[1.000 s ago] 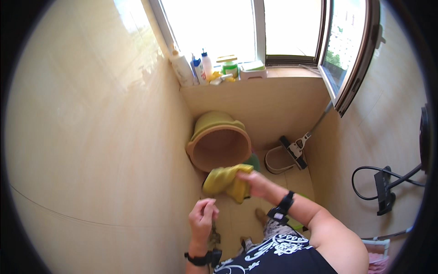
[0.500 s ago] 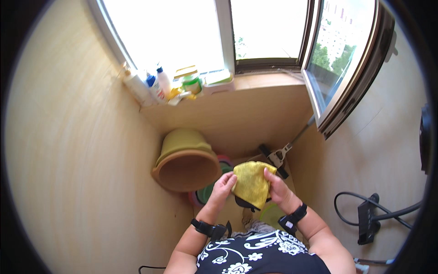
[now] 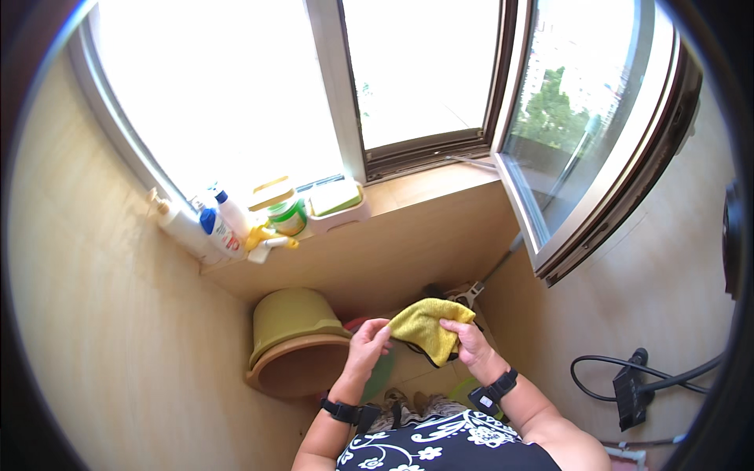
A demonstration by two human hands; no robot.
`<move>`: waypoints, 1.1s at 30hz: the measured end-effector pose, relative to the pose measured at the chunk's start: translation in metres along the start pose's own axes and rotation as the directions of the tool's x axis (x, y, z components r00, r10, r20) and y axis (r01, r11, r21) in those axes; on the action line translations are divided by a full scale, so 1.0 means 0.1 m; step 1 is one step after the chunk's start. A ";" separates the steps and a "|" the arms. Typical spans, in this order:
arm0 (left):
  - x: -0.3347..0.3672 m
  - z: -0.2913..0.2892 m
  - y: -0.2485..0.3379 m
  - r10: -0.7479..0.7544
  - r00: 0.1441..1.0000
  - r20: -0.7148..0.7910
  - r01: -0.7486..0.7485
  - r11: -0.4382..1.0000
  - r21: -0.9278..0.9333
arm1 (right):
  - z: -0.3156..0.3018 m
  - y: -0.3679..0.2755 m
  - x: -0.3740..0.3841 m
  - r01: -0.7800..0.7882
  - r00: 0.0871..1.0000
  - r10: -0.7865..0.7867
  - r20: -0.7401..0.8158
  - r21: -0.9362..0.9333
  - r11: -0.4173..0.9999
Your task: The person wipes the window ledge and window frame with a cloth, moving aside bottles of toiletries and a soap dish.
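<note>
A yellow cloth (image 3: pixel 429 320) with a dark edge hangs in front of my body, between my two hands. My left hand (image 3: pixel 367 345) pinches its left corner between thumb and fingers. The cloth's right side is gripped by my right hand (image 3: pixel 468 342), with the thumb lying on top and the other fingers mostly hidden behind the fabric. Black bands with small boxes sit on both my wrists.
An open window sash (image 3: pixel 577 133) juts in at the right. Bottles (image 3: pixel 224 235), a green-labelled tub (image 3: pixel 287 215) and a pale box (image 3: pixel 339 206) line the sill. Below lie stacked basins (image 3: pixel 294 322) and a mop (image 3: pixel 471 293). A black cable holder (image 3: pixel 628 392) is on the right wall.
The view has tilted up toward the window. The cloth has turned, with its left corner now stretched out toward my left hand. Both hands still hold it.
</note>
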State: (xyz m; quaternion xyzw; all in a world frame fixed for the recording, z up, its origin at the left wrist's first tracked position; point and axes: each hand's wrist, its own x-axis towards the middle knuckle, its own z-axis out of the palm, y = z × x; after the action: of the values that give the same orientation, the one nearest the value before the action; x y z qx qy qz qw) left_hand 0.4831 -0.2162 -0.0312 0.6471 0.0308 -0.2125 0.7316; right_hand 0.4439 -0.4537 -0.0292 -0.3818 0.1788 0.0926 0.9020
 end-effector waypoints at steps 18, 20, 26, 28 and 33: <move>1.15 0.31 1.03 0.216 0.970 0.110 -0.230 0.964 0.133 | 0.59 -1.34 2.39 0.346 0.617 -0.495 0.611 -0.776 -0.527; 1.27 0.43 1.08 0.232 0.964 0.128 -0.250 0.957 0.146 | 0.61 -1.11 2.65 0.411 0.559 -0.427 0.711 -0.685 -0.602; 1.39 0.39 0.98 0.141 0.986 0.085 -0.157 0.963 0.221 | 0.53 -1.36 2.73 0.454 0.544 -0.424 0.724 -0.679 -0.577; 1.42 0.40 0.99 0.137 0.986 0.097 -0.156 0.962 0.224 | 0.04 -1.77 2.84 0.260 0.575 -0.548 0.608 -0.771 -0.582; 1.50 0.40 1.00 0.132 0.987 0.090 -0.148 0.968 0.201 | -0.41 -2.13 2.94 0.010 0.497 -0.775 0.391 -0.895 -0.445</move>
State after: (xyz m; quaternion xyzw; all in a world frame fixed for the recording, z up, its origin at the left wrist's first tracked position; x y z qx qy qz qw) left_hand 0.6452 -0.2884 0.0203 0.7116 -0.0650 -0.1867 0.6742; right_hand 0.7689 -0.6215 -0.0314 -0.9377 0.0854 -0.3125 0.1257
